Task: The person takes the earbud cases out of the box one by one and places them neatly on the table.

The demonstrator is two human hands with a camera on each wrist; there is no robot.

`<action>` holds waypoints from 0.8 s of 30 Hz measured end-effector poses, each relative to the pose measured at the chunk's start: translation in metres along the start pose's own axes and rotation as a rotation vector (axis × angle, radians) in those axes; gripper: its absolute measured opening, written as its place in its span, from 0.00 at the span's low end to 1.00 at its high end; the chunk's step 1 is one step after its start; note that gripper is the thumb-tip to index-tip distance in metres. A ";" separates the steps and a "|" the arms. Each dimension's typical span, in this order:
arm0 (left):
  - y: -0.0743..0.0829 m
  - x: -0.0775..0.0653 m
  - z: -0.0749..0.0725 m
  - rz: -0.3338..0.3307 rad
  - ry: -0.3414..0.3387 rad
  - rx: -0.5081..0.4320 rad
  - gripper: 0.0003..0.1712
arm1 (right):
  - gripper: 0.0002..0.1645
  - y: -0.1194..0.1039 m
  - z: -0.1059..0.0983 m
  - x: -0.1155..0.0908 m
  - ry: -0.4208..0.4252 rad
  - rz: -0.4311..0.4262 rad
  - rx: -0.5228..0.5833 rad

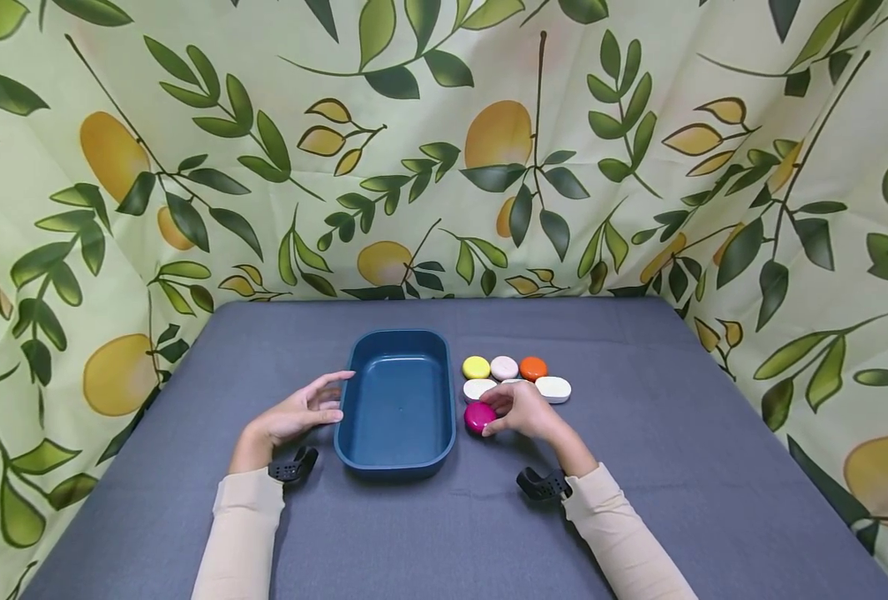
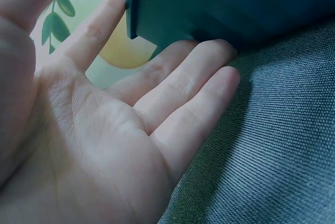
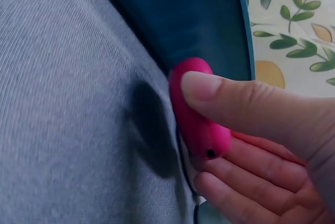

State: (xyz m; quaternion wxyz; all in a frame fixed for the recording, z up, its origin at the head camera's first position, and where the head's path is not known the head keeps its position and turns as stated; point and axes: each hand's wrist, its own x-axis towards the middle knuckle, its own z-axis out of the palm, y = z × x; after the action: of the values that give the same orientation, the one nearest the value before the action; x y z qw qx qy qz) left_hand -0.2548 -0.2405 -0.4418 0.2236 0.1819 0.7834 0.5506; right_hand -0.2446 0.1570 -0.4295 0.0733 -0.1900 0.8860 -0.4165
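Note:
My right hand point(image 1: 529, 412) pinches a glossy magenta rounded disc point(image 1: 479, 417) between thumb and fingers, just right of the blue bin. In the right wrist view the disc point(image 3: 194, 122) is held on edge and shows a small dark opening at its lower end. Its shadow falls on the cloth beside it. The deep blue rectangular bin point(image 1: 402, 417) has nothing in it. My left hand point(image 1: 301, 414) is at the bin's left side, fingers loosely extended. In the left wrist view, its fingertips point(image 2: 217, 51) lie against the bin's outer wall point(image 2: 209, 9).
Behind the right hand lie a yellow disc point(image 1: 476, 367), a pale pink disc point(image 1: 504, 367) and an orange disc point(image 1: 533, 368). White ovals point(image 1: 553, 389) form a row in front of them, one partly hidden by the hand. A leaf-patterned curtain point(image 1: 428, 167) surrounds the grey-blue table point(image 1: 398, 542).

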 end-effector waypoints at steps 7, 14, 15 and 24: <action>-0.001 0.001 0.001 -0.004 0.008 -0.001 0.43 | 0.26 0.006 0.001 -0.002 -0.067 -0.035 -0.035; -0.002 0.002 0.004 -0.011 0.014 -0.014 0.43 | 0.25 0.009 0.003 -0.004 -0.075 -0.056 -0.070; -0.003 0.002 0.004 -0.006 0.012 -0.016 0.43 | 0.25 0.009 0.004 -0.004 -0.077 -0.057 -0.074; 0.017 0.002 0.010 -0.012 0.060 0.089 0.41 | 0.27 0.006 -0.010 -0.010 -0.078 -0.088 -0.063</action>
State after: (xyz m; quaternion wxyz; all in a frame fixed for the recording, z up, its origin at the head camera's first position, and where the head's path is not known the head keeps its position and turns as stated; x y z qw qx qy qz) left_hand -0.2506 -0.2259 -0.4286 0.1949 0.1703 0.8147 0.5190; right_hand -0.2404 0.1713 -0.4281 0.0833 -0.2473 0.8859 -0.3834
